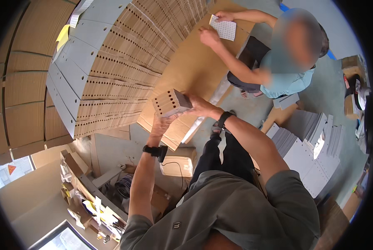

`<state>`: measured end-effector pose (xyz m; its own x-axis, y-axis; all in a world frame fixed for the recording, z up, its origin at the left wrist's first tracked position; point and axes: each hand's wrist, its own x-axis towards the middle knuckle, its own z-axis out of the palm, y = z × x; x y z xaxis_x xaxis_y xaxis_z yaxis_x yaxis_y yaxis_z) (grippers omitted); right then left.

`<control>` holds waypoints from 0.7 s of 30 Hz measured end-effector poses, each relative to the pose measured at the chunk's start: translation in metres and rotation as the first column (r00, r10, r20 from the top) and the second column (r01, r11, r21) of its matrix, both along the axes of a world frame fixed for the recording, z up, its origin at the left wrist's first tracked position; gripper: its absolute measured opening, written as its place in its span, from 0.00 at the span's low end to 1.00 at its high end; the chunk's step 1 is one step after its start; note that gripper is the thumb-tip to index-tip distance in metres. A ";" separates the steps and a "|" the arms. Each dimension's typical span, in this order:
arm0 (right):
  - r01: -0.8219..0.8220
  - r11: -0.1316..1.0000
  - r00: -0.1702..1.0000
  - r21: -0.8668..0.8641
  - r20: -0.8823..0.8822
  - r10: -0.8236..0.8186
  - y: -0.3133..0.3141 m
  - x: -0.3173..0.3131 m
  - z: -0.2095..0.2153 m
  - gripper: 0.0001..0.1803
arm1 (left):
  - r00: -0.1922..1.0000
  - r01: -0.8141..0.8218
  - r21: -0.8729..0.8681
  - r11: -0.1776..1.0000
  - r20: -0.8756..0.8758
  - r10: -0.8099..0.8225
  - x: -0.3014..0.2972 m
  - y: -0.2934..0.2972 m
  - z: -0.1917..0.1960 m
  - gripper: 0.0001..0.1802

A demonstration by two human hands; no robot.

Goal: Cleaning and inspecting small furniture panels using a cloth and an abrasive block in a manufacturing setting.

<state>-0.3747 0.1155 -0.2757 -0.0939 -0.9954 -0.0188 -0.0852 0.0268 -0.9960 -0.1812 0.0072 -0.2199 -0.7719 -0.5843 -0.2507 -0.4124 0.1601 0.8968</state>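
Observation:
A small block of stacked brown boards point(166, 103), its face dotted with dark round holes and its side greyish, is held up over the cardboard-covered table point(190, 77). My left hand point(163, 121) grips it from below. Around its right side closes my right hand point(200, 106), with some fingers hidden behind the block. Just beyond, to the left, rise long rows of similar boards point(115, 85) stacked together, with grey panels point(68, 79) along their outer side.
Across the table a co-worker point(288, 77) in light blue holds a white sheet point(224, 28) marked with a grid. Stacks of grey panels point(309, 160) stand on the floor at right. Bundled cardboard point(26, 91) lines the left. A carton point(176, 164) lies below the table edge.

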 end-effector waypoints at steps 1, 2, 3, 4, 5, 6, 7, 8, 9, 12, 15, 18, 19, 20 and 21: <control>0.004 1.000 1.000 -0.011 -0.002 -0.004 0.011 0.001 0.001 0.41 | 1.000 0.004 -0.011 1.000 -0.002 -0.004 -0.003 0.008 0.001 0.24; 0.012 1.000 1.000 -0.016 0.010 -0.011 0.022 0.004 -0.003 0.41 | 0.993 -0.035 0.181 0.983 -0.108 0.055 -0.003 0.017 -0.001 0.26; 0.025 1.000 1.000 -0.017 0.018 -0.025 0.033 0.005 -0.006 0.42 | 0.971 -0.042 0.372 0.927 -0.202 0.125 -0.005 0.026 -0.004 0.29; 0.051 0.999 0.999 -0.011 0.006 -0.050 0.050 0.001 -0.002 0.42 | 0.972 -0.014 0.378 0.925 -0.213 0.102 -0.016 0.040 0.000 0.29; 0.048 0.997 0.992 0.056 0.115 -0.054 0.066 -0.003 0.006 0.43 | 0.959 -0.003 0.455 0.891 -0.252 0.132 -0.027 0.054 0.010 0.28; 0.044 0.992 0.972 0.119 0.223 -0.070 0.084 -0.008 0.015 0.45 | 0.945 0.017 0.530 0.848 -0.286 0.160 -0.040 0.068 0.021 0.28; 0.022 0.969 0.967 0.246 0.241 -0.084 0.101 -0.017 0.046 0.47 | 0.937 0.053 0.585 0.809 -0.309 0.162 -0.052 0.080 0.033 0.29; 0.069 0.963 0.967 0.259 0.221 -0.129 0.118 -0.021 0.047 0.47 | 0.937 0.099 0.594 0.798 -0.325 0.125 -0.061 0.091 0.031 0.29; 0.102 0.966 0.956 0.239 0.245 -0.161 0.136 -0.025 0.044 0.47 | 0.942 0.114 0.628 0.769 -0.314 0.116 -0.071 0.102 0.027 0.31; 0.226 0.947 0.921 0.230 0.265 -0.284 0.190 -0.035 0.037 0.49 | 0.938 0.237 0.658 0.715 -0.347 0.009 -0.100 0.130 0.005 0.35; 0.358 0.867 0.845 0.347 0.274 -0.458 0.235 -0.040 0.061 0.52 | 0.922 0.335 0.464 0.820 -0.339 -0.185 -0.136 0.157 0.008 0.34; 0.527 0.782 0.646 0.334 0.441 -0.624 0.288 -0.041 0.069 0.50 | 0.876 0.475 0.397 0.786 -0.304 -0.375 -0.178 0.198 0.009 0.33; 0.551 0.740 0.606 0.386 0.424 -0.673 0.311 -0.042 0.075 0.49 | 0.843 0.538 0.374 0.755 -0.266 -0.468 -0.193 0.217 0.040 0.35; 0.564 0.731 0.592 0.384 0.429 -0.682 0.328 -0.044 0.073 0.49 | 0.835 0.551 0.373 0.747 -0.262 -0.485 -0.202 0.232 0.040 0.35; 0.565 0.727 0.591 0.391 0.422 -0.687 0.344 -0.046 0.070 0.49 | 0.794 0.608 0.376 0.699 -0.301 -0.529 -0.210 0.246 0.040 0.35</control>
